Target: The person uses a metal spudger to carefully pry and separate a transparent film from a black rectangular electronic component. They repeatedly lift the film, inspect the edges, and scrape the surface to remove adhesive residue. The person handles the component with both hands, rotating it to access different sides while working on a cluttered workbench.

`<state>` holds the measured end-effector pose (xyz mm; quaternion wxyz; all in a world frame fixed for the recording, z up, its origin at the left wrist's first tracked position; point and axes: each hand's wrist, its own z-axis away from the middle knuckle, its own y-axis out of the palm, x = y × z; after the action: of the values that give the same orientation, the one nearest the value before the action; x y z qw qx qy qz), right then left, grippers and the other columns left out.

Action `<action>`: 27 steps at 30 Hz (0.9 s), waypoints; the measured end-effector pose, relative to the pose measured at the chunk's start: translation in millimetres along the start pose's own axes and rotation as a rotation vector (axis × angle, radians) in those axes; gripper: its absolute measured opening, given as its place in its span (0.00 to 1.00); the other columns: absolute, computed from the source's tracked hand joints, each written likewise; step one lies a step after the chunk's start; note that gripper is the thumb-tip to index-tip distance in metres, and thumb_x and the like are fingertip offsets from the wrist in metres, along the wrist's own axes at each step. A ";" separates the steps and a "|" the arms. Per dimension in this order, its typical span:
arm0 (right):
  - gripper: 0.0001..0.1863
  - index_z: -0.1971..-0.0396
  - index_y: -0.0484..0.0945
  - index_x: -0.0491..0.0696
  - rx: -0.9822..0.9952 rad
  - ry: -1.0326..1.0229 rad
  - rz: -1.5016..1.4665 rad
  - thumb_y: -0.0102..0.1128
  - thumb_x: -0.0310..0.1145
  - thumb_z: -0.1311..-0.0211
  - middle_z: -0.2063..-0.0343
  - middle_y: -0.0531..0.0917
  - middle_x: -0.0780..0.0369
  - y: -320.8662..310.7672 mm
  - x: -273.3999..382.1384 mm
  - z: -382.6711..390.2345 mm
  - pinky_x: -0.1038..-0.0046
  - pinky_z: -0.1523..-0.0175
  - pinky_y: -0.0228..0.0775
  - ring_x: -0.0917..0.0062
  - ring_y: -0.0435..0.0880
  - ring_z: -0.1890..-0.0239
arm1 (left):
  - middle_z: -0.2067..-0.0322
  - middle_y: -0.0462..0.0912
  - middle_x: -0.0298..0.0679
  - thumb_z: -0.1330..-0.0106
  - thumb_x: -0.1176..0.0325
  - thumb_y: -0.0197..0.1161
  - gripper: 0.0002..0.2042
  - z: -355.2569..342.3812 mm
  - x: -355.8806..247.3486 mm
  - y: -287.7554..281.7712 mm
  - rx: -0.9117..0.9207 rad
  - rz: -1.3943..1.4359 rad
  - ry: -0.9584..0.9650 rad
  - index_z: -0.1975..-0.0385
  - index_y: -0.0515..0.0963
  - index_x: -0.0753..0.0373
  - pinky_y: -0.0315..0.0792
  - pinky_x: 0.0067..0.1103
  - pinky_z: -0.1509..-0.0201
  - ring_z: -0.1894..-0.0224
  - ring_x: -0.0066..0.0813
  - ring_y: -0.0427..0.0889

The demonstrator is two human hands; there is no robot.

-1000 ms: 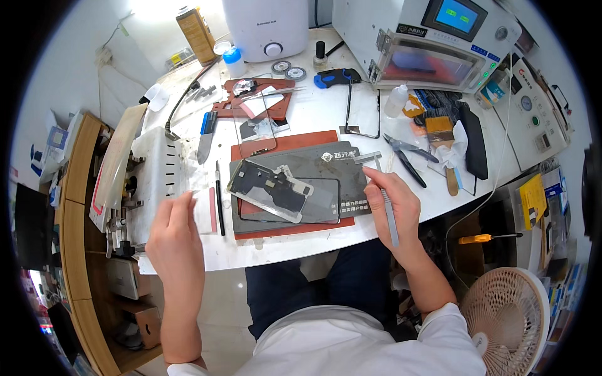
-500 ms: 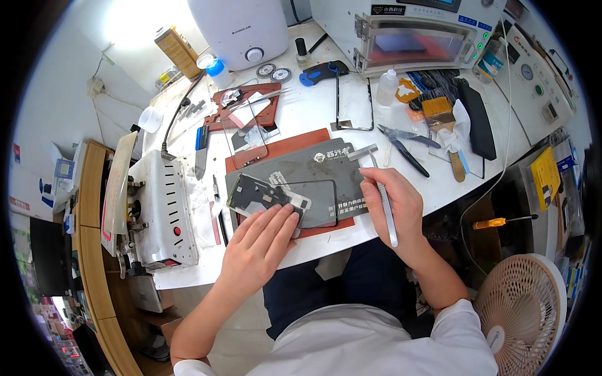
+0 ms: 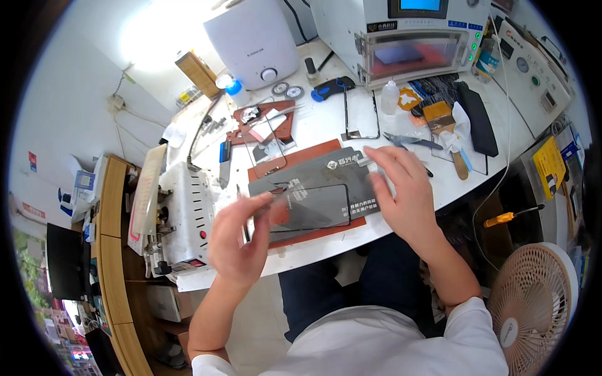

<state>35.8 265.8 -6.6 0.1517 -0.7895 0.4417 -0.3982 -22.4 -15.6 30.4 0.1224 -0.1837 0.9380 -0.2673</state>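
Observation:
My left hand (image 3: 239,237) is raised over the near left part of the grey work mat (image 3: 320,170), smeared by motion, its fingers bent toward the thumb. A thin dark edge shows at its fingertips; I cannot make out what it belongs to. My right hand (image 3: 406,194) is over the mat's right end, thumb and forefinger apart, with the metal blade of a scraper (image 3: 365,161) by the fingertips. The scraper's handle is hidden behind that hand. A thin, black-edged rectangular panel (image 3: 323,203) lies on the mat between the hands.
A white heating machine (image 3: 183,210) stands at left. Behind the mat are an empty phone frame (image 3: 362,113), a blue knife (image 3: 332,89) and a red-brown holder (image 3: 285,130). Pliers (image 3: 411,141) and a brush (image 3: 439,116) lie at right. A fan (image 3: 533,307) stands near right.
My left hand has lifted off the mat, and the dark phone part under it no longer shows there. The right hand has turned, hiding the scraper's handle. The view has shifted.

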 end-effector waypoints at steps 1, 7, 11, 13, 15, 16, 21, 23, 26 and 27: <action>0.24 0.39 0.82 0.46 0.036 0.017 -0.204 0.72 0.32 0.35 0.48 0.85 0.58 -6.1 6.7 -4.0 0.63 0.44 0.75 0.64 0.84 0.48 | 0.54 0.89 0.48 0.37 0.90 0.68 0.31 -7.9 -3.8 -1.6 -0.079 0.144 -0.135 0.32 0.69 0.73 0.82 0.25 0.53 0.57 0.32 0.88; 0.26 0.39 0.81 0.45 0.356 0.210 -0.865 0.74 0.41 0.31 0.52 0.88 0.61 -16.1 52.1 -18.0 0.73 0.49 0.79 0.76 0.87 0.51 | 0.49 0.84 0.43 0.32 0.87 0.66 0.39 -42.5 -42.6 -21.2 -0.063 0.834 -0.883 0.21 0.57 0.65 0.82 0.19 0.44 0.49 0.25 0.86; 0.20 0.41 0.82 0.40 0.545 0.436 -1.163 0.70 0.34 0.28 0.57 0.91 0.61 -9.7 58.1 -3.2 0.79 0.53 0.80 0.84 0.87 0.59 | 0.49 0.85 0.40 0.33 0.85 0.66 0.38 -29.3 -53.9 -26.4 0.003 0.926 -0.998 0.22 0.61 0.65 0.80 0.18 0.46 0.49 0.22 0.86; 0.19 0.42 0.82 0.39 0.566 0.462 -1.171 0.69 0.32 0.27 0.57 0.91 0.61 -11.2 61.2 1.0 0.80 0.53 0.80 0.85 0.87 0.59 | 0.43 0.83 0.44 0.29 0.86 0.64 0.35 -18.3 -50.8 -30.1 0.057 0.970 -1.002 0.23 0.60 0.67 0.82 0.22 0.41 0.46 0.25 0.85; 0.17 0.42 0.82 0.38 0.567 0.483 -1.153 0.67 0.30 0.26 0.57 0.91 0.60 -13.8 65.0 3.9 0.80 0.52 0.80 0.85 0.88 0.58 | 0.43 0.84 0.44 0.26 0.82 0.62 0.31 -10.5 -47.8 -33.7 0.051 1.011 -1.034 0.24 0.62 0.68 0.82 0.22 0.42 0.46 0.25 0.85; 0.18 0.42 0.82 0.38 0.572 0.489 -1.145 0.67 0.30 0.26 0.57 0.91 0.60 -14.1 66.1 5.8 0.80 0.52 0.81 0.85 0.88 0.58 | 0.44 0.84 0.43 0.24 0.80 0.61 0.29 -7.6 -46.7 -34.9 0.051 1.032 -1.049 0.25 0.63 0.68 0.82 0.22 0.42 0.46 0.25 0.85; 0.19 0.41 0.82 0.38 0.579 0.548 -1.133 0.68 0.31 0.26 0.56 0.91 0.60 -16.9 71.9 12.6 0.80 0.52 0.81 0.85 0.88 0.58 | 0.45 0.85 0.44 0.15 0.64 0.52 0.23 1.2 -45.1 -38.8 0.038 1.199 -1.130 0.27 0.66 0.69 0.83 0.27 0.45 0.48 0.28 0.87; 0.19 0.40 0.81 0.38 0.559 0.563 -1.171 0.68 0.31 0.26 0.56 0.91 0.61 -14.3 73.0 16.2 0.80 0.53 0.81 0.86 0.88 0.58 | 0.45 0.85 0.45 0.13 0.57 0.47 0.24 5.9 -46.7 -40.8 0.058 1.258 -1.155 0.28 0.66 0.70 0.83 0.30 0.46 0.48 0.31 0.87; 0.20 0.39 0.81 0.39 0.552 0.602 -1.200 0.68 0.31 0.26 0.56 0.91 0.61 -10.1 73.9 21.0 0.81 0.54 0.80 0.86 0.88 0.58 | 0.45 0.85 0.45 0.13 0.59 0.49 0.23 12.7 -50.0 -43.4 0.076 1.334 -1.179 0.29 0.67 0.70 0.84 0.30 0.46 0.47 0.31 0.87; 0.21 0.39 0.80 0.39 0.554 0.617 -1.206 0.68 0.31 0.26 0.56 0.91 0.61 -9.6 74.5 22.2 0.81 0.55 0.80 0.86 0.88 0.58 | 0.45 0.85 0.44 0.17 0.66 0.57 0.21 20.3 -49.0 -40.8 0.044 1.327 -1.250 0.31 0.69 0.70 0.84 0.30 0.46 0.48 0.30 0.87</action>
<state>80.1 207.8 21.8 -0.0311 -0.6802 -0.1638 -0.7138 39.8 -36.9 42.4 0.7405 0.2847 0.6087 -0.0114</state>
